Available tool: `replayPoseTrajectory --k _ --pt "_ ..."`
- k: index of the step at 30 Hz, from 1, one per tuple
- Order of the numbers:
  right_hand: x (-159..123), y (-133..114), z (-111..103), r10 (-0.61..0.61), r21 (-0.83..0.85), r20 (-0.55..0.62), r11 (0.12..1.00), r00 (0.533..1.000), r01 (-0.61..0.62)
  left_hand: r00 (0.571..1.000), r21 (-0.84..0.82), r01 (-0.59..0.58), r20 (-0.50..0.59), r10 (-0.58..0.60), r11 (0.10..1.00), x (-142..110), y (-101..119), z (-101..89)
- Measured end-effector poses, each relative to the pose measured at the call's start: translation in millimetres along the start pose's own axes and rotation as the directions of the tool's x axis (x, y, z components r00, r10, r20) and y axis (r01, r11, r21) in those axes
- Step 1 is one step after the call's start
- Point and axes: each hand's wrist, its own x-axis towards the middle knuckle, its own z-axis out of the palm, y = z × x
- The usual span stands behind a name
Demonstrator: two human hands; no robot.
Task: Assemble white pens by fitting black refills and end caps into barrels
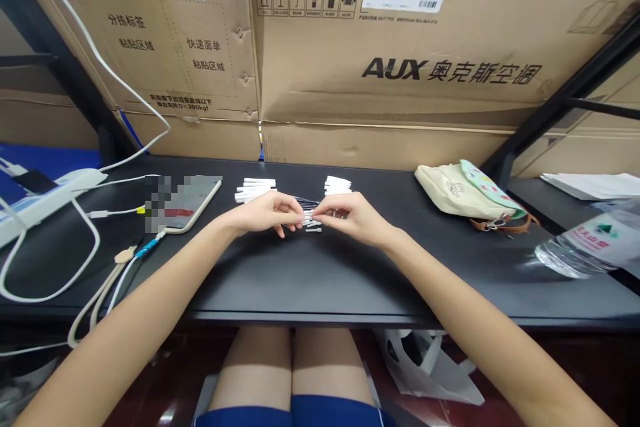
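- left hand [267, 212], frame centre: fingers curled, thumb near fingertip, can't tell if pinching anything
- right hand [354, 215], just right of it: fingertips drawn together, contents too small to tell
- small white pieces [313, 230], frame centre, at both hands' fingertips
- white tubes [256, 189], two piles, just above hands

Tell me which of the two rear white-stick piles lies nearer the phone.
The left pile, beyond the left hand; the right pile lies beyond the right hand, farther from the phone.
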Motion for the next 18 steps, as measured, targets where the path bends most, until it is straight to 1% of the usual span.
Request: replayPoseTrajectory --k 2,4,5,7,9,11,12,13,14,15,16,18 --pt "0.7 1.1 7.9 0.088 0.166 -0.126 0.984 0.988 -0.066 0.998 -0.070 -0.029 -0.060 0.025 0.997 1.9 0.0 6.6" --pt "2.4 1.8 15.9 0.169 0.316 -0.260 0.945 0.951 -0.082 0.982 -0.141 -0.073 -0.184 0.046 0.987 4.3 0.0 15.5" --pt "3.6 1.8 19.2 0.195 0.368 -0.298 0.927 0.934 -0.076 0.967 -0.165 -0.093 -0.250 0.049 0.982 5.5 0.1 20.3" --pt "5.9 1.2 23.6 0.229 0.438 -0.317 0.896 0.921 -0.072 0.938 -0.181 -0.114 -0.344 0.046 0.977 7.9 0.3 28.2" --pt "7.7 0.4 25.1 0.261 0.490 -0.317 0.868 0.912 -0.078 0.926 -0.155 -0.125 -0.373 0.059 0.980 9.3 0.5 30.7" --pt "9.0 0.4 24.8 0.306 0.534 -0.333 0.841 0.892 -0.090 0.926 -0.041 -0.149 -0.355 0.125 0.988 8.5 0.8 24.4" --pt "9.4 0.8 24.3 0.335 0.556 -0.343 0.825 0.878 -0.098 0.923 0.054 -0.160 -0.346 0.169 0.986 6.8 1.1 17.7" --pt "9.8 1.5 23.8 0.365 0.579 -0.349 0.808 0.863 -0.108 0.914 0.185 -0.165 -0.341 0.220 0.969 4.2 1.6 9.0" --pt "10.1 2.4 23.2 0.391 0.598 -0.352 0.793 0.851 -0.117 0.894 0.323 -0.130 -0.371 0.252 0.937 0.7 2.5 -1.1" --pt "10.3 3.3 22.7 0.410 0.612 -0.352 0.781 0.842 -0.125 0.864 0.437 -0.072 -0.422 0.274 0.897 -3.6 3.8 -12.0" --pt "10.6 4.2 22.3 0.423 0.621 -0.351 0.773 0.835 -0.131 0.844 0.524 -0.014 -0.450 0.291 0.851 -8.4 5.4 -22.8" --pt "11.0 5.2 21.8 0.434 0.624 -0.351 0.769 0.830 -0.139 0.817 0.621 0.109 -0.501 0.286 0.776 -18.2 9.3 -41.6"
